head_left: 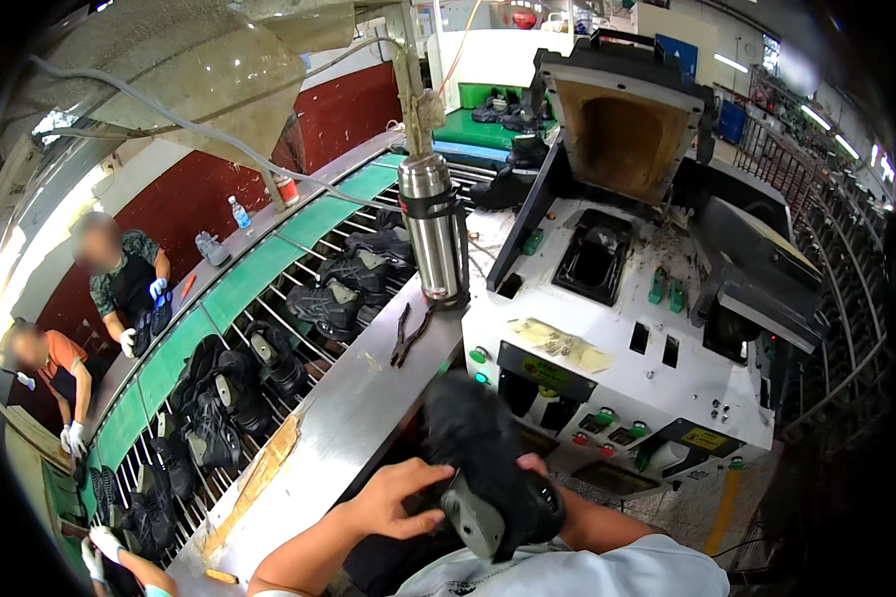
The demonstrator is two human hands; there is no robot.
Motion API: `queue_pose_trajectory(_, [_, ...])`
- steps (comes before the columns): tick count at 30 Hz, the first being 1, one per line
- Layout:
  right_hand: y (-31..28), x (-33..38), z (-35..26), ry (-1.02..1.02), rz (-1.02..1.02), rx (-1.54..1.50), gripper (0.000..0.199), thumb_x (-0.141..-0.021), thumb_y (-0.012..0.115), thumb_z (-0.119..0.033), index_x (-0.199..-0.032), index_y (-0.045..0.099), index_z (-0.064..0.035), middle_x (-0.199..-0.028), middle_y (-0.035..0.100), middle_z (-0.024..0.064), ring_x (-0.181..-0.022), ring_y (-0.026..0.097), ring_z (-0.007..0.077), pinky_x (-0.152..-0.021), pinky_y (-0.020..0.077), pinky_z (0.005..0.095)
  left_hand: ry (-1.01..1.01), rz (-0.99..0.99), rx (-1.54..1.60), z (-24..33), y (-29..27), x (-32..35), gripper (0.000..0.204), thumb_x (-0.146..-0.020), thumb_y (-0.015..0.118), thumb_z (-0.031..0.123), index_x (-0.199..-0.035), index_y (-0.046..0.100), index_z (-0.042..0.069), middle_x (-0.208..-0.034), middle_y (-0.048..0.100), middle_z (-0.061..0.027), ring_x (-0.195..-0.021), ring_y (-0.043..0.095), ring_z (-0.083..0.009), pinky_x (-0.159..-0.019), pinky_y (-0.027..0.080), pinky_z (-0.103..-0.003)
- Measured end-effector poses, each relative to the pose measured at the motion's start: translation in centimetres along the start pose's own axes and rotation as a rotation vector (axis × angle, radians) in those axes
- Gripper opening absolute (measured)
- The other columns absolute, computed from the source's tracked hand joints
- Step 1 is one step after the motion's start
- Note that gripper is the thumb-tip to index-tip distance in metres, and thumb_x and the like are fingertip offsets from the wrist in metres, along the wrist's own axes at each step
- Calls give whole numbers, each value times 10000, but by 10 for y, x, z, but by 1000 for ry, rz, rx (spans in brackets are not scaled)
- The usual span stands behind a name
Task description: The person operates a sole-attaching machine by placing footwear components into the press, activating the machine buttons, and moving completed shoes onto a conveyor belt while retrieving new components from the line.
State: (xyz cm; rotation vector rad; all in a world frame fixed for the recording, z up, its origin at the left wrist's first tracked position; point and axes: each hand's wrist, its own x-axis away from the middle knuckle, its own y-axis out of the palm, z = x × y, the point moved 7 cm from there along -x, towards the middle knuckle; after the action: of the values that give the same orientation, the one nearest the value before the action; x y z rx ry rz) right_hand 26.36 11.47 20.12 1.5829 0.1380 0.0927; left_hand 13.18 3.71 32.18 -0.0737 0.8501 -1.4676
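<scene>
A black shoe [488, 458] with a grey shoe last [475, 517] in its opening is held up in front of me, its toe pointing away and smeared by motion. From the left, my left hand [403, 500] grips the shoe by its collar, index finger and thumb against the edge beside the last. My right hand [538, 470] holds the shoe from the far right side; most of its fingers are hidden behind the upper.
Left of me runs a metal bench [358, 393] with pliers [410, 336] and a steel flask [433, 229]. Beyond, black shoes [212, 423] lie on a rack before a green conveyor [197, 323], where co-workers [129, 279] stand. At right is a white machine [607, 328] with a raised lid [622, 119].
</scene>
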Motion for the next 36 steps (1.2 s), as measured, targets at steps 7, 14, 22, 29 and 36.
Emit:
queue_pose_trajectory(7, [18,88,-252,-891,621,878,693,-744,613,-246,-1384,434,-48,-1246,589,145,-1066,609,298,-940,498,439,-557,227,-527,-227,-11,143,195,-791,668,253,-873,690,77,-769,676,-154,-695,659,-335,-630,529,-424])
queue_pose_trajectory(14, [127,119,-482,-1121,1667,1594,1072,-575,756,-303,-1479,259,-11,-1370,479,228,-1228,496,357,-1025,386,395,-730,330,-730,-259,-30,166,250,-787,647,246,-628,565,72,-590,610,-151,-550,612,-357,-552,509,-449])
queue_pose_trajectory(22, [50,97,-581,-311,2393,1662,1175,-582,679,-515,-1512,161,-15,-1474,351,275,-1337,410,367,-1093,339,424,-664,335,-733,-252,-40,162,238,-731,660,198,-566,538,77,-528,579,-115,-478,587,-312,-489,496,-403])
queue_pose_trajectory(29, [55,78,-515,-388,2029,1976,880,-804,522,-581,-1472,317,-46,-1432,429,241,-1315,434,380,-1092,332,441,-710,450,-820,-253,-42,177,226,-737,645,206,-587,559,61,-568,596,-135,-514,590,-333,-513,489,-407])
queue_pose_trajectory(36, [78,165,-363,-807,1975,2226,544,-802,686,-341,-1283,528,-142,-1191,618,111,-1110,582,309,-892,476,447,-940,745,-187,-310,48,130,316,-910,550,204,-1133,612,-11,-1111,636,-178,-1046,592,-338,-914,455,-438])
